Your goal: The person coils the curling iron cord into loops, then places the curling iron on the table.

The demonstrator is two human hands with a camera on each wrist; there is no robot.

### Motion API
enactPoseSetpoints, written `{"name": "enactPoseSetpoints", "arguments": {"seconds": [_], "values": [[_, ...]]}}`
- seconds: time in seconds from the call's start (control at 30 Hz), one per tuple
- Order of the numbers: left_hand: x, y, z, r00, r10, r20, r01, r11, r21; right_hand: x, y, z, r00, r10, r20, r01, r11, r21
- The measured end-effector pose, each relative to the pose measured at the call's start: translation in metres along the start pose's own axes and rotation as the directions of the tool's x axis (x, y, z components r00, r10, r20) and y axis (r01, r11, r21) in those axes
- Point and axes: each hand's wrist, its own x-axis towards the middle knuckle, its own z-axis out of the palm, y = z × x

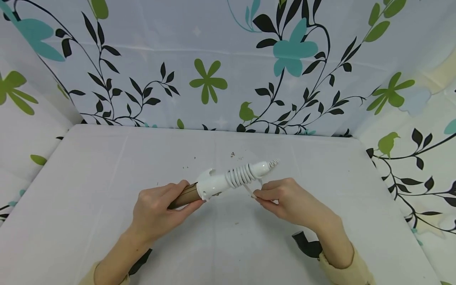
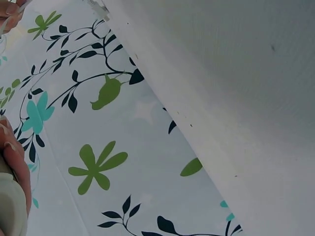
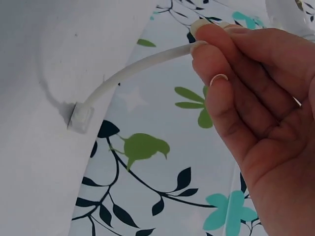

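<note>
A curling iron with a white handle (image 1: pixel 213 186) and a brown barrel (image 1: pixel 187 196) is held above the table, tilted up to the right. Around its handle, a white power cord (image 1: pixel 242 175) is wound in several turns. My left hand (image 1: pixel 156 206) grips the barrel, thumb below and fingers above. Between thumb and fingertips, my right hand (image 1: pixel 285 198) pinches the cord's loose end, just right of the coils. In the right wrist view, the cord (image 3: pixel 142 64) curves from those fingertips to a small translucent end piece (image 3: pixel 81 118). Only part of the left hand (image 2: pixel 15 152) shows in its wrist view.
Under both hands spreads a white table (image 1: pixel 117 166) with a few small dark specks (image 1: pixel 232 154). A curtain (image 1: pixel 213 39) printed with leaves, flowers and birds hangs behind it and along both sides. Dark straps (image 1: pixel 307 245) show at the wrists.
</note>
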Motion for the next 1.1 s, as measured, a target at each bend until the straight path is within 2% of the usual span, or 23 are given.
{"name": "enactPoseSetpoints", "arguments": {"seconds": [0.23, 0.37, 0.53, 0.63, 0.97, 1.1], "values": [[-0.003, 0.002, -0.001, 0.992, -0.109, 0.056, 0.109, 0.994, 0.004, 0.005, -0.003, 0.012, 1.000, 0.010, -0.029, -0.011, 0.999, -0.043], [-0.005, 0.002, -0.002, 0.980, -0.175, 0.093, 0.173, 0.985, 0.025, 0.009, -0.003, 0.021, 0.995, 0.025, -0.092, -0.032, 0.997, -0.075], [-0.003, 0.002, -0.003, 0.974, -0.215, 0.074, 0.211, 0.976, 0.056, 0.014, -0.004, 0.030, 0.977, 0.094, -0.194, -0.115, 0.989, -0.098], [-0.001, 0.001, -0.004, 0.970, -0.235, 0.068, 0.232, 0.971, 0.056, 0.016, -0.005, 0.033, 0.966, 0.125, -0.228, -0.148, 0.985, -0.088], [0.000, 0.000, -0.007, 0.952, -0.304, 0.043, 0.303, 0.952, 0.032, 0.019, -0.004, 0.043, 0.958, 0.170, -0.230, -0.190, 0.979, -0.069], [0.001, 0.000, -0.008, 0.941, -0.335, 0.041, 0.334, 0.942, 0.038, 0.021, -0.003, 0.049, 0.965, 0.166, -0.204, -0.182, 0.981, -0.065]]}}
